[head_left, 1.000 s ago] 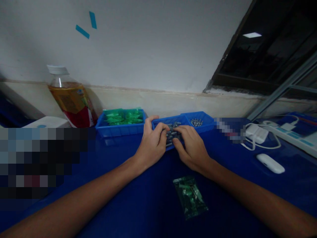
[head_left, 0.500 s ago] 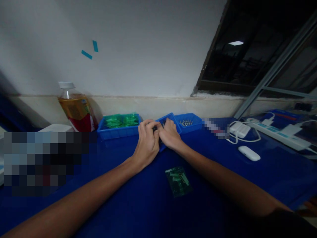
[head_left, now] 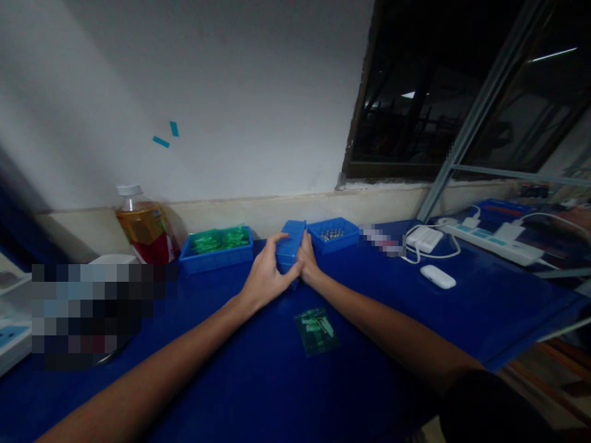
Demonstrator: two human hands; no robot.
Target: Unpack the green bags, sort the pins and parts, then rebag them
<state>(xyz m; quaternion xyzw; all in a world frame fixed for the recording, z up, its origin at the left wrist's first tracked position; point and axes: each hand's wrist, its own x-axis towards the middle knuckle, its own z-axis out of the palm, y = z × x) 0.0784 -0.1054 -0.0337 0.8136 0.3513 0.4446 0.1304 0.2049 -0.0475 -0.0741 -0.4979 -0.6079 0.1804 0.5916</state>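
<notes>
A blue plastic bin [head_left: 290,239] is tipped on its side above the table, its ribbed outer side turned toward me. My left hand [head_left: 268,269] grips it from the left, fingers over the top and thumb along the near lower edge. On the other side, my right hand [head_left: 309,261] lies against the bin's right edge. Its fingers are mostly hidden behind the bin, and so is whatever is inside. A clear bag of small greenish and pale pieces [head_left: 316,331] lies flat on the table just below my hands.
A blue bin [head_left: 217,261] of green packets stands left of my hands. Another blue bin [head_left: 339,245] with small metal parts is at the right. Farther out are a drink bottle [head_left: 145,227], a white case [head_left: 438,277], a charger [head_left: 423,239] and a power strip [head_left: 496,243].
The held bin has been lifted and turned onto its side, its outer side now toward me. My right hand has moved from inside it to its right edge. My view has shifted right and up.
</notes>
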